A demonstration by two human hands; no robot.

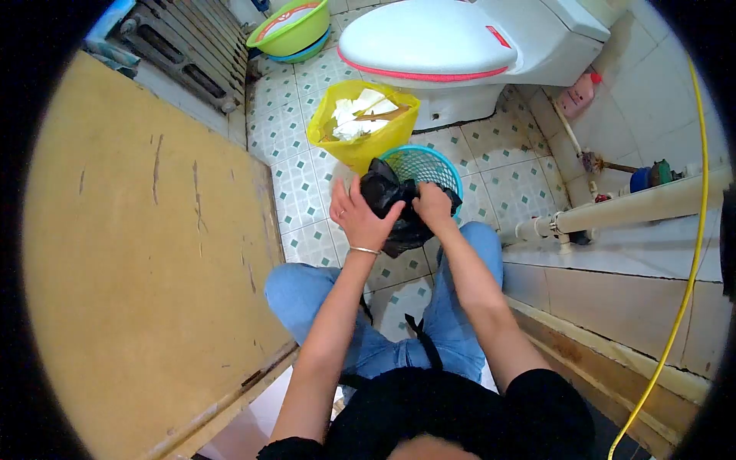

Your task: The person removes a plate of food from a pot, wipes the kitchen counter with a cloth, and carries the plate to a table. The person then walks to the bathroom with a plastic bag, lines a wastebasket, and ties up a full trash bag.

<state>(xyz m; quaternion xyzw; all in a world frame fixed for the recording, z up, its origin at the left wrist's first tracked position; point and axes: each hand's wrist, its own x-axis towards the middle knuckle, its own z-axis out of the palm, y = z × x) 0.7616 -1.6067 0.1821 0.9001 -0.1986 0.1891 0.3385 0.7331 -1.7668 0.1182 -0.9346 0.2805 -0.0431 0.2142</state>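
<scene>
A black plastic bag (381, 189) lies bunched over the near side of a blue mesh wastebasket (421, 159). My left hand (360, 217), with a bracelet at the wrist, rests on the bag's left side, its fingers and thumb spread apart. On the other side, my right hand (433, 205) is closed on the gathered black plastic at the basket's rim. Just beyond stands a yellow bag (358, 153) with white crumpled paper (366, 107) and a brownish strip in its top. The basket's near wall is hidden by the black bag.
A white toilet (429, 42) stands at the back. Green and blue basins (295, 34) sit by the radiator (176, 54). A wooden door (146, 253) borders the left; pipes (644, 201) and a yellow hose (694, 261) run along the right. A pink bottle (579, 95) is by the wall.
</scene>
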